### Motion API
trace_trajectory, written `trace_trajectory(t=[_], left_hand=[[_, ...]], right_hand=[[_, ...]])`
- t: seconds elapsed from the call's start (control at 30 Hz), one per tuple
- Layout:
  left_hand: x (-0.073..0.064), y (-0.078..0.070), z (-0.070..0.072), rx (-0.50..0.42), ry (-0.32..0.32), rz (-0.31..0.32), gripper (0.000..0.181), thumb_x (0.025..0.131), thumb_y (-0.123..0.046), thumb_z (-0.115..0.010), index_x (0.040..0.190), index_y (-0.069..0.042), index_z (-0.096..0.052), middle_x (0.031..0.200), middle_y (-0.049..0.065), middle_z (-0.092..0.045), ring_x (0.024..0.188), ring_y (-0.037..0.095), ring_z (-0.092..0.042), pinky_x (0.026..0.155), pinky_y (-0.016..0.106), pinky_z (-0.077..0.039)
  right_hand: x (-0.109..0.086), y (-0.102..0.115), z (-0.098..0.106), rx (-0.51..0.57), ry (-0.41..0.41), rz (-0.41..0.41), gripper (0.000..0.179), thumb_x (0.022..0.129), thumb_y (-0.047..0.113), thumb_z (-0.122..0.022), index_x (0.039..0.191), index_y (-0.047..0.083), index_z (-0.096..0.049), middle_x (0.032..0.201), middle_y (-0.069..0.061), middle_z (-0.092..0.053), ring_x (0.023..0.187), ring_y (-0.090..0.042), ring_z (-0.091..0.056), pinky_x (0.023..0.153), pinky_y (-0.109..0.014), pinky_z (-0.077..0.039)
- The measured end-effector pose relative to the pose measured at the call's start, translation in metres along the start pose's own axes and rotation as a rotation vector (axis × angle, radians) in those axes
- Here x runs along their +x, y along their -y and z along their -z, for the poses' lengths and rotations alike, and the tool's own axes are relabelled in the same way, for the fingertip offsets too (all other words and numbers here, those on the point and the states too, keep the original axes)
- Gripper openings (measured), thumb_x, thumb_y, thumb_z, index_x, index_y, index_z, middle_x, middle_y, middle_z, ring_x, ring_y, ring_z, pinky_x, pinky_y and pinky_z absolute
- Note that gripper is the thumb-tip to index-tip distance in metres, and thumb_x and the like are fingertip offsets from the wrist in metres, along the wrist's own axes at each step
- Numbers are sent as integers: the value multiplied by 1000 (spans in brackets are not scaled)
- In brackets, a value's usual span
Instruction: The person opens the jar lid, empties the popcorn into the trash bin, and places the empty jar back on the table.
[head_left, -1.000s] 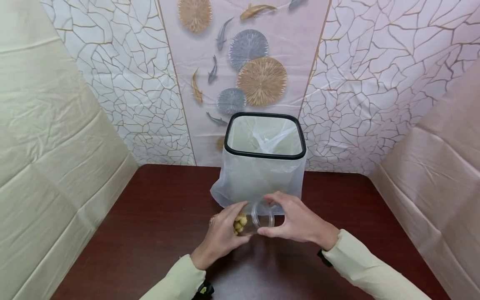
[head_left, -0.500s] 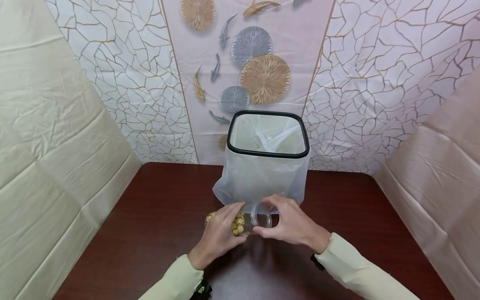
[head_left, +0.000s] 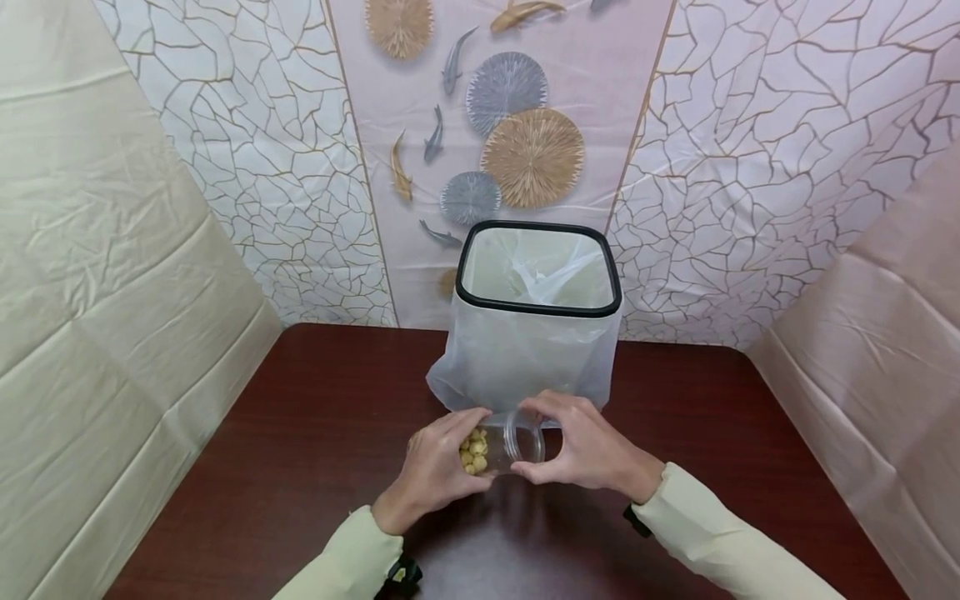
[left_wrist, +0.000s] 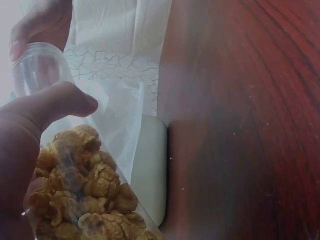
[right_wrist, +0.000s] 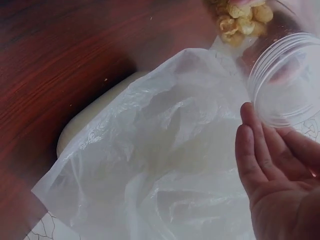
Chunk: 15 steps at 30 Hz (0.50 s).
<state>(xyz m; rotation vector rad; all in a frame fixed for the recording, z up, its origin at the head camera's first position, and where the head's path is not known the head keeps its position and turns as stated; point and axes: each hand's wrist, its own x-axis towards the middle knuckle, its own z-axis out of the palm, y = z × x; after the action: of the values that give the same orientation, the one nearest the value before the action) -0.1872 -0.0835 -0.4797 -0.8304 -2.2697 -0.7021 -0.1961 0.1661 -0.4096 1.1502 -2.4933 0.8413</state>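
Note:
A clear plastic jar (head_left: 497,454) lies on its side in the head view, low over the table, its mouth end to the right. Caramel popcorn (left_wrist: 90,195) fills the bottom part of it. My left hand (head_left: 429,468) grips the jar's body, thumb below and fingers over the top. At the mouth end sits a clear round lid (right_wrist: 287,85) with ridged edges. My right hand (head_left: 588,442) pinches that lid between thumb and fingers; in the right wrist view several fingertips touch its rim.
A pale bin (head_left: 536,350) with a black rim and a whitish bag liner stands just behind the hands. Dark red wooden table (head_left: 337,400) surrounds it. A patterned backdrop (head_left: 420,167) rises behind, with beige cloth (head_left: 127,333) at the sides.
The jar has turned slightly in my left hand, so the popcorn shows differently between the fingers. Both hands stay at the jar, and the whole view has shifted slightly.

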Motion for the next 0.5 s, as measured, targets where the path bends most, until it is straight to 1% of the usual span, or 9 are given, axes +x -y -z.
trace_trajectory(t=[0.13,0.23,0.3,0.4,0.5], left_hand=[[2,0,2,-34,31,13,84,53,-31,-101,128,-15,-70,120,-1,-77,100,11,-75,79,29,-62],[2,0,2,-66,52,23,83,53,-31,-102,128,-15,-70,118,-2,-77,98,11,-74,78,29,-62],[3,-1,2,-80,64,28,82,53,-31,-102,127,-15,-71,117,-3,-77,96,10,-73,78,29,-61],[5,-2,2,-103,78,27,80,54,-31,-102,126,-16,-71,115,-3,-77,93,9,-73,79,28,-61],[7,-3,2,-124,98,27,78,54,-30,-101,125,-16,-71,114,-3,-77,93,9,-73,80,29,-61]], right_hand=[[0,-1,1,2,4,35,60,70,42,-94,117,13,-72,100,13,-68,86,-6,-67,75,-27,-60],[-1,-2,3,-2,11,66,62,69,42,-95,120,13,-72,104,10,-70,90,-6,-68,76,-23,-59],[-2,-3,4,-12,13,93,65,69,41,-95,122,11,-72,108,7,-71,94,-6,-68,78,-24,-60],[-3,-4,6,-43,4,150,69,68,41,-96,123,8,-71,112,4,-71,98,-7,-68,80,-25,-61],[-4,-6,7,-82,-11,213,73,65,40,-98,123,5,-71,113,3,-71,101,-8,-67,83,-23,-60]])
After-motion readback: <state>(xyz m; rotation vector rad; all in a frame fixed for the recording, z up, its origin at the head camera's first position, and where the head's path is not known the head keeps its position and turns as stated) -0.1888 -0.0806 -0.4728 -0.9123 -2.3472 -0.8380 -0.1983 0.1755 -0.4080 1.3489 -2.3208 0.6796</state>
